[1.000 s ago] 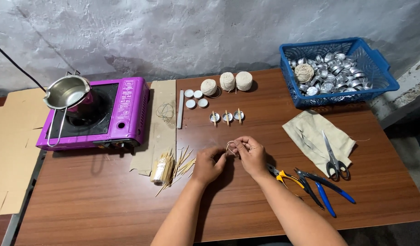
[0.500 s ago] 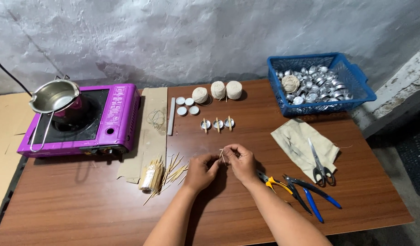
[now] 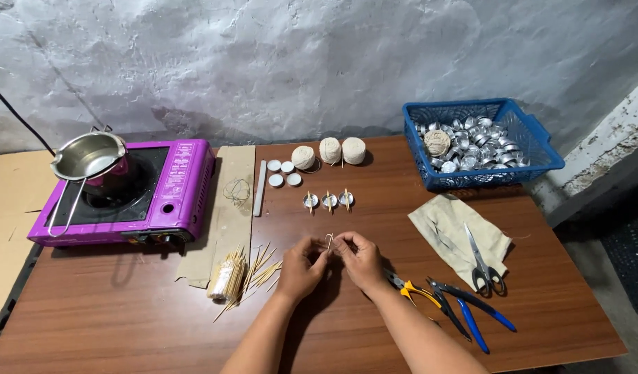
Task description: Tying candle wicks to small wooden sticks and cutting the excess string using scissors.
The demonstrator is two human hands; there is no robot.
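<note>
While I had both hands up over the middle of the table (image 3: 402, 180), my left hand (image 3: 299, 266) and right hand (image 3: 361, 260) were pinched together on a short bit of pale wick string (image 3: 329, 239) with what looked like a thin stick, fingertips nearly touching, held just above the wood. Progress-wise I'd say I was barely into it: three little metal cups (image 3: 328, 201) sat in a row further back, each with a stick laid across, and four white discs (image 3: 283, 173) waited near the string balls (image 3: 329, 151). The blue basket (image 3: 534, 135) at the far right was heaped with bare cups, so loads left. The stick pile (image 3: 244, 270) lay just left of my hands, the pliers (image 3: 450, 305) just right, scissors (image 3: 480, 260) on the cloth (image 3: 440, 225).
</note>
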